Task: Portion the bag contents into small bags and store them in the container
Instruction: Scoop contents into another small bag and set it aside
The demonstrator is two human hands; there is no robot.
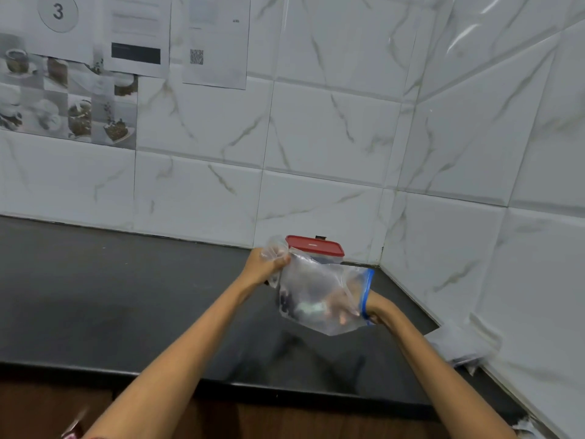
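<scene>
The person holds a clear zip bag (319, 296) above the dark surface (126, 296), near the corner of the tiled wall (316, 137). The bag lies roughly sideways, with its blue zip strip (367, 296) at the right end.

The left hand (266, 264) grips the bunched closed end of the bag, fingers curled round the gathered plastic. The right hand (351, 307) is inserted through the zip opening, with the blue strip encircling the wrist. The fingers show blurred through the plastic; whether they are spread or closed on the contents cannot be determined.

Dark contents (286, 301) sit inside the bag toward its left lower part; they are too blurred to identify.

A container with a red lid (316, 245) stands on the surface directly behind the bag, close to the wall. The lid is on.

At the right edge of the surface, against the side wall, lie small clear bags (459, 346), blurred, apart from both hands.

Printed sheets (215, 42) and a picture grid of dishes (69, 99) are fixed to the wall at upper left. One sheet bears the numeral 3 in a circle.
</scene>
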